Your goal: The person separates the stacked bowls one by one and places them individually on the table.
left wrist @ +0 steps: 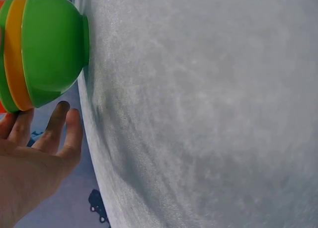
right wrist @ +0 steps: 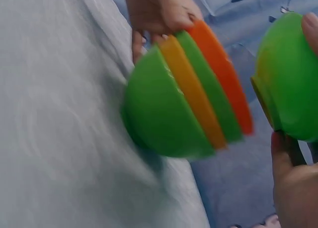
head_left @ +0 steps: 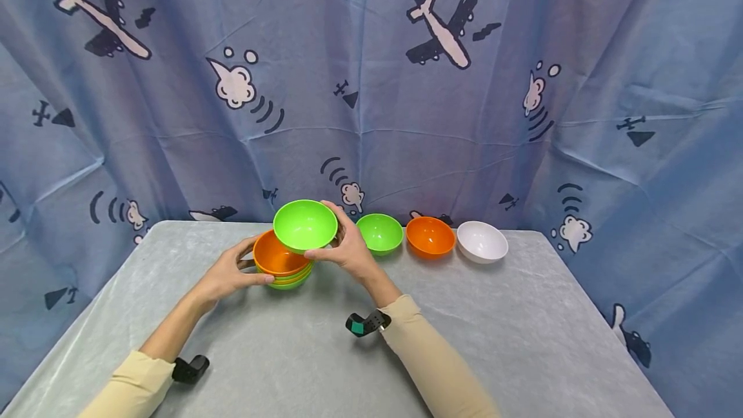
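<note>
My left hand (head_left: 229, 271) grips the side of a stack of several nested bowls (head_left: 274, 258), thumb at the near rim and fingers round the far left side. An orange bowl is topmost, with green and yellow-orange ones beneath, and a green bowl (right wrist: 161, 114) at the bottom. Just above and to the right of the stack, my right hand (head_left: 351, 250) holds a single green bowl (head_left: 305, 226) by its right side, thumb below the near edge. This bowl overlaps the stack in the head view but hangs apart from it in the right wrist view.
Along the back of the cloth-covered table (head_left: 464, 334) stand a green bowl (head_left: 380, 234), an orange bowl (head_left: 430, 237) and a white bowl (head_left: 482, 242), side by side to the right of my hands. A blue curtain (head_left: 371, 115) with airplane prints hangs behind.
</note>
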Motion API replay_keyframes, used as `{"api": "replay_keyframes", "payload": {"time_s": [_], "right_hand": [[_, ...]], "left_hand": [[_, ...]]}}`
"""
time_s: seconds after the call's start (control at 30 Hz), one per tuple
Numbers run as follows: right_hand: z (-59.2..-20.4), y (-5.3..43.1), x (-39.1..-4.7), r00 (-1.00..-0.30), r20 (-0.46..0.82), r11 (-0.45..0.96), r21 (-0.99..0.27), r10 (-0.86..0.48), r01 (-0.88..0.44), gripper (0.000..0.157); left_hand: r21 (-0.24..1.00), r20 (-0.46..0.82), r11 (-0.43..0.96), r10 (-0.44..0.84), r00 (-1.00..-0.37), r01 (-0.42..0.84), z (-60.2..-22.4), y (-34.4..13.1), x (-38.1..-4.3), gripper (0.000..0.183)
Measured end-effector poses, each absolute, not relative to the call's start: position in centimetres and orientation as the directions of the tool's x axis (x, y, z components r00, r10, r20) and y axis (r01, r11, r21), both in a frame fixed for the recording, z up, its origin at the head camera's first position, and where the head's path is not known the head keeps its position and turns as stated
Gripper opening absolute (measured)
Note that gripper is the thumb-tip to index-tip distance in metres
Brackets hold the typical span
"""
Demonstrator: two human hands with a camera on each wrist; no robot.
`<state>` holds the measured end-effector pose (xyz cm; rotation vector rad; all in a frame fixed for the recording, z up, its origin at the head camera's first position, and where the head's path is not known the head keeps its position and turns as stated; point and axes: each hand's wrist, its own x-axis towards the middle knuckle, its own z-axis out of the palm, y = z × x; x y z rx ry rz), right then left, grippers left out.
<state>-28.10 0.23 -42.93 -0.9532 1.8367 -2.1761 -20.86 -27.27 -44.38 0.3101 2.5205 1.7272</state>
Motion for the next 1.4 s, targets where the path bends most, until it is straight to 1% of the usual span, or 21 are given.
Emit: {"api": "replay_keyframes", "payload": {"time_s": [0.13,0.23,0.37,0.47,0.67,0.8,0.93,1.03,1.27,1.4], "right_hand": [[-42.3,2.4,-28.5,-0.779,0.382,-0.229,-0.924,-0.496,-0.307,0.100],[-42.1,3.9,-28.8,-0.778,0.372,-0.184,-0.928,-0.506,-0.323,0.101],[-42.0,5.9,-28.8,-0.787,0.350,-0.134,-0.935,-0.509,-0.329,0.101],[-42.1,7.3,-28.9,-0.790,0.344,-0.131,-0.937,-0.508,-0.324,0.100],[-42.5,10.6,-29.0,-0.812,0.323,-0.101,-0.944,-0.486,-0.316,0.103],[-42.5,13.1,-29.1,-0.825,0.321,-0.085,-0.944,-0.465,-0.319,0.107],[-42.3,15.5,-29.1,-0.836,0.319,-0.071,-0.944,-0.447,-0.322,0.105],[-42.1,17.2,-28.9,-0.841,0.312,-0.042,-0.944,-0.442,-0.328,0.104],[-42.0,21.0,-28.1,-0.870,0.260,0.074,-0.945,-0.418,-0.318,0.104],[-42.1,23.2,-27.7,-0.884,0.251,0.099,-0.945,-0.394,-0.312,0.102]], "left_hand": [[0.929,0.054,0.348,0.202,-0.978,0.123,-44.4,-27.2,-20.9,0.088],[0.929,0.053,0.351,0.196,-0.979,0.121,-44.4,-27.3,-20.9,0.088],[0.927,0.054,0.353,0.201,-0.978,0.124,-44.3,-27.4,-20.9,0.088],[0.927,0.052,0.355,0.206,-0.977,0.124,-44.2,-27.5,-20.8,0.088],[0.928,0.030,0.358,0.196,-0.980,0.100,-44.2,-27.4,-20.7,0.089],[0.929,0.040,0.353,0.203,-0.978,0.111,-44.3,-27.4,-20.7,0.089],[0.929,0.047,0.351,0.209,-0.977,0.120,-44.3,-27.4,-20.8,0.088],[0.927,0.043,0.357,0.207,-0.977,0.116,-44.3,-27.3,-20.9,0.088],[0.928,0.035,0.356,0.204,-0.978,0.107,-44.2,-27.3,-20.7,0.089],[0.929,0.028,0.356,0.205,-0.978,0.101,-44.0,-27.3,-20.7,0.089]]}}
